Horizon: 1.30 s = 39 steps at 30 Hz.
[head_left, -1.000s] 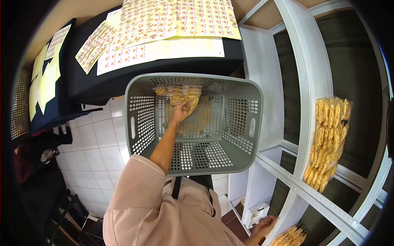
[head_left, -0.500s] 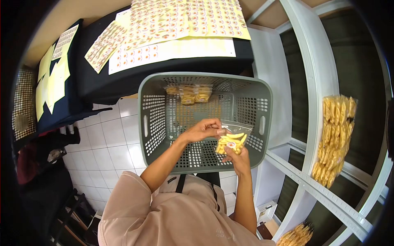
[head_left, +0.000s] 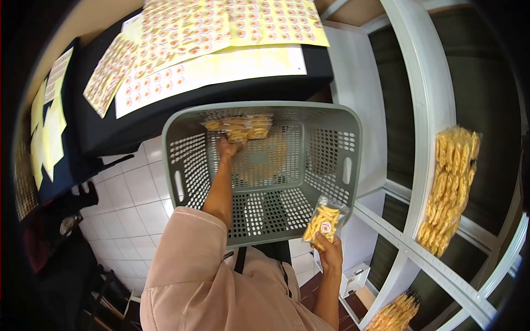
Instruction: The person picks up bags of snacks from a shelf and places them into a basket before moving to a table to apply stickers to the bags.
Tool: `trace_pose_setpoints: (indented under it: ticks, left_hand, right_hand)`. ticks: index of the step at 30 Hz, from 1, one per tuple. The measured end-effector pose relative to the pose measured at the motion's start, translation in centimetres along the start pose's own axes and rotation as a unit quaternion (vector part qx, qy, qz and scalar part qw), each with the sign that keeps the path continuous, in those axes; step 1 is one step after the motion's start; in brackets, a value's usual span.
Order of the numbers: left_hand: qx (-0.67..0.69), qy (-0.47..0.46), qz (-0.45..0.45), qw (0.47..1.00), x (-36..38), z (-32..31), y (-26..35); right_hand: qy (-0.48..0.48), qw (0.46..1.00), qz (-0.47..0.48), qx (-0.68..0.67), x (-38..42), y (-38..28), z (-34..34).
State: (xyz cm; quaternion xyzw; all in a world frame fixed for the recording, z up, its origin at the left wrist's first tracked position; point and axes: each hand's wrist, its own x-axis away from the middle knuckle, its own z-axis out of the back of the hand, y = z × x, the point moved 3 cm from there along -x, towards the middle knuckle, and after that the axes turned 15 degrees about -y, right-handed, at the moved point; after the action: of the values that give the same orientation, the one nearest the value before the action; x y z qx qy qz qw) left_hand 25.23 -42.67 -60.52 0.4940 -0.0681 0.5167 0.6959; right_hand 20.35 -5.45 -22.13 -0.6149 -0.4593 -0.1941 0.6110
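Label sheets [head_left: 187, 33]: on table [head_left: 248, 91], beyond basket [head_left: 346, 149]. Inside basket: packets [head_left: 240, 127] by far wall; left hand [head_left: 228, 149] just before them. Single packet [head_left: 323, 223]: in right hand [head_left: 329, 251], at near right corner. Shelving frame [head_left: 425, 110]: stands right; packet stack [head_left: 450, 190] alongside.

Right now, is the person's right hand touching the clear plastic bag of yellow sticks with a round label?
Touching. The head view shows the right hand holding the clear bag by its lower end, thumb over the front.
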Motion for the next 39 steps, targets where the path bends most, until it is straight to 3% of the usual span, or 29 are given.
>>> trace_pose_setpoints:
  ticks: [2,3,5,8,10,12,13,14,15,16,18,19,21,22,23,24,26,28,30,32,34,36,39]
  left_hand:
    - [0.012,0.003,0.035,0.999,0.7,0.7,1.3]
    - [0.010,-0.009,0.053,0.998,1.0,0.8,1.6]
    - [-0.060,0.010,-0.002,0.998,1.5,0.9,2.0]
    - [-0.021,-0.064,-0.039,0.997,2.5,1.7,2.5]
    - [0.162,-0.123,-0.120,0.972,2.7,1.1,1.0]
    - [0.141,-0.209,-0.111,0.961,5.8,2.9,3.3]
    - [0.028,-0.115,-0.096,0.988,3.1,1.0,-2.3]
    - [0.212,-0.261,-0.075,0.939,3.9,1.2,-2.0]
    - [0.268,-0.271,-0.119,0.917,5.9,2.2,-0.5]
    - [0.239,-0.255,-0.154,0.924,5.5,2.0,-1.2]
    - [0.291,-0.297,-0.089,0.905,12.7,5.3,6.2]
    - [0.250,-0.279,-0.010,0.927,13.6,5.6,6.1]
    - [0.249,-0.273,0.037,0.928,17.0,7.0,8.9]
    - [0.308,-0.356,0.021,0.882,18.2,7.7,10.2]
    - [0.359,-0.372,0.025,0.856,18.4,7.6,10.3]
    - [0.400,-0.409,0.037,0.819,18.5,7.5,10.5]
    - [0.406,-0.387,0.009,0.827,20.8,7.7,13.5]
    - [0.424,-0.412,-0.006,0.807,22.2,7.9,16.3]
    - [0.443,-0.433,-0.017,0.785,22.7,7.3,18.3]
    - [0.435,-0.469,-0.020,0.768,23.1,6.6,20.2]
    - [0.401,-0.466,-0.045,0.788,25.4,6.1,24.1]
    - [0.324,-0.474,-0.191,0.796,27.2,5.4,28.0]
    - [0.293,-0.470,-0.205,0.807,33.3,6.1,35.7]
  right_hand:
    - [0.041,0.998,0.037,-0.016,0.5,-1.0,-0.9]
    - [0.006,0.997,0.024,-0.068,0.7,-1.2,-0.7]
    - [-0.009,0.991,0.031,-0.129,1.3,-2.0,-0.9]
    - [-0.007,0.990,0.118,-0.072,2.0,-3.5,-2.1]
    - [-0.030,0.990,0.068,-0.116,2.3,-3.4,-1.5]
    - [-0.066,0.984,0.086,-0.139,2.7,-3.3,-1.3]
    - [-0.048,0.991,0.095,-0.081,2.8,-3.0,-1.4]
    - [-0.022,0.993,0.110,-0.022,3.0,-2.9,-0.9]
    - [-0.048,0.993,0.107,-0.012,3.2,-2.4,0.1]
    - [-0.062,0.992,0.109,-0.010,3.9,-3.0,0.4]
    - [-0.100,0.987,0.129,0.005,6.0,-3.3,1.7]
    - [-0.108,0.982,0.152,-0.036,7.7,-3.2,2.8]
    - [-0.142,0.968,0.187,-0.089,11.7,-2.7,6.7]
    - [-0.203,0.941,0.224,-0.152,13.6,-1.9,9.6]
    - [-0.233,0.908,0.318,-0.142,14.7,0.1,14.2]
    - [-0.162,0.883,0.392,-0.201,17.9,-1.1,15.1]
    - [-0.117,0.838,0.500,-0.186,22.2,-1.7,20.7]
    - [0.141,0.774,0.538,-0.302,26.2,-3.4,24.4]
    - [0.333,0.745,0.499,-0.291,28.1,-6.8,26.1]
    - [0.329,0.759,0.488,-0.278,28.4,-9.9,27.8]
    - [0.323,0.775,0.475,-0.264,28.0,-12.9,30.3]
    - [0.241,0.803,0.490,-0.240,26.5,-15.8,33.2]
    - [0.266,0.801,0.493,-0.212,23.2,-19.6,37.5]
